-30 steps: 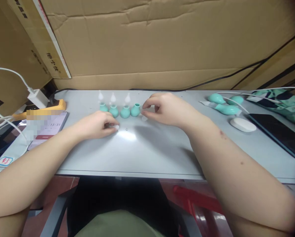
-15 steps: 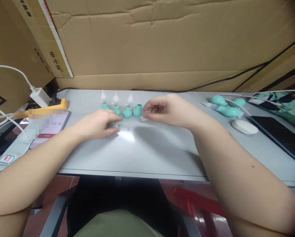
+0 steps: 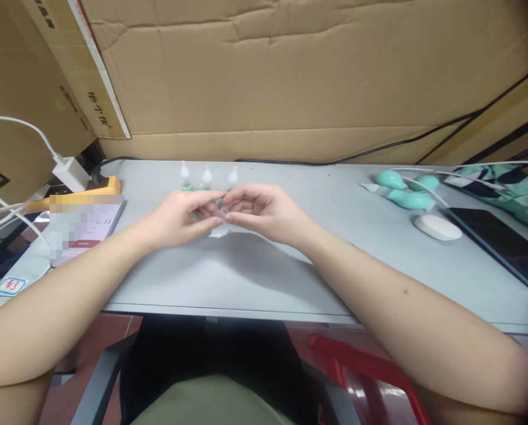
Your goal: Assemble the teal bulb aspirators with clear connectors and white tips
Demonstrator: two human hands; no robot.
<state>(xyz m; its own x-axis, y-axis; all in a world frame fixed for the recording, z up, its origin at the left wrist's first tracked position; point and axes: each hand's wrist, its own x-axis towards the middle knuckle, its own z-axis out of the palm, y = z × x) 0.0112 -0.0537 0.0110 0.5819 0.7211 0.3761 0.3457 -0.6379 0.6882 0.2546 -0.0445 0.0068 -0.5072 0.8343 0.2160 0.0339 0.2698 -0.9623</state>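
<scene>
Pinched at fingertips of right hand [image 3: 268, 211]: small clear piece [image 3: 225, 213], between both hands, just beside thumb tip of left hand [image 3: 180, 218] | Left: curled, cannot tell whether gripping | Beyond both hands, on desk [image 3: 193, 283]: three upright white nozzles [image 3: 207, 176], near green bulbs [image 3: 187, 188] mostly hidden behind fingers

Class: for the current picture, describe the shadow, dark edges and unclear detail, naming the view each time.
Head view: a soft shadow spreads over the grey table below the right hand; head view: the upper right corner darkens; head view: pixelation covers part of the phone at left; head view: the clear piece between the hands is too small to identify.
</scene>
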